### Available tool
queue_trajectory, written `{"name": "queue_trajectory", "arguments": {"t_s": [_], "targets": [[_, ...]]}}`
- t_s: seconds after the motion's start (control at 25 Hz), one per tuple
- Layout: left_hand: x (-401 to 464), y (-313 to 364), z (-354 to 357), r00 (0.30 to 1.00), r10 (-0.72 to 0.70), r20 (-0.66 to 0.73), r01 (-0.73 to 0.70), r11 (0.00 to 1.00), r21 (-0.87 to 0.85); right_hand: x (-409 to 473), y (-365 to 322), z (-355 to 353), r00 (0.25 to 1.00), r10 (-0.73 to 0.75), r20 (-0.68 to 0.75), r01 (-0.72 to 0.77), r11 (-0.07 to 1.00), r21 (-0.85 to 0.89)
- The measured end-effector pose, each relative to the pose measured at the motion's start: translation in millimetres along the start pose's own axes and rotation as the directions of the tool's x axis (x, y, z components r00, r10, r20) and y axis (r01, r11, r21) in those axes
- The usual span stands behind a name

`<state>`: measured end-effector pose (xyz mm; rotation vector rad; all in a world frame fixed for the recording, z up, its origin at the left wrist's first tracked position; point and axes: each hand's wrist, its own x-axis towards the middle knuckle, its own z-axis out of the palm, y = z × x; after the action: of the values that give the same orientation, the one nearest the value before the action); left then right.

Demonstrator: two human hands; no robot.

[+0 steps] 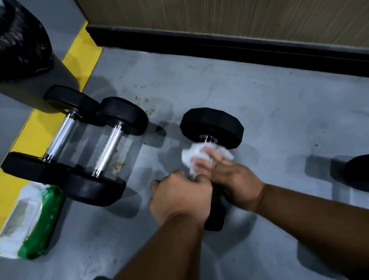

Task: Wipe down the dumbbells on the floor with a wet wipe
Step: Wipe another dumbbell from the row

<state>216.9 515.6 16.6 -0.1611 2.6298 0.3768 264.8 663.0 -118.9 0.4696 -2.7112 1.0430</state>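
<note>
Open floor (276, 115) right of held dumbbell (211, 124); dumbbell pair (86, 143) crowds left.

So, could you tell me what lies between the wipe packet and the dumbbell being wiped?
In the head view, two dumbbells lie between the wipe packet and that dumbbell.

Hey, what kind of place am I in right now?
Probably a gym or workout room: several black dumbbells with chrome handles lie on a grey floor marked with a yellow line, and a wet wipe pack sits nearby.

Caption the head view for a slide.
Right hand rubs a wipe on a dumbbell handle; left hand steadies it.
</note>
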Motion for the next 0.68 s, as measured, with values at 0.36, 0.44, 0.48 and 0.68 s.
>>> {"name": "queue_trajectory", "arguments": {"t_s": [0.36, 0.44, 0.48, 0.68], "targets": [[2, 2, 2, 1.0, 0.002, -0.017, -0.002, 1.0, 0.015, 7, 10, -10, 0.999, 0.034, -0.006, -0.034, 0.998, -0.059], [2, 2, 2, 1.0, 0.006, -0.011, -0.006, 1.0, 0.008, -11, -6, 6, 0.983, -0.163, 0.084, 0.165, 0.986, -0.024], [3, 2, 2, 1.0, 0.006, -0.008, -0.006, 1.0, 0.001, -11, -4, 2, 0.957, -0.263, 0.124, 0.262, 0.965, 0.021], [7, -2, 4, 1.0, 0.011, -0.011, -0.01, 1.0, 0.01, 17, 22, -22, 0.999, -0.026, 0.04, 0.028, 0.999, -0.044]]}}
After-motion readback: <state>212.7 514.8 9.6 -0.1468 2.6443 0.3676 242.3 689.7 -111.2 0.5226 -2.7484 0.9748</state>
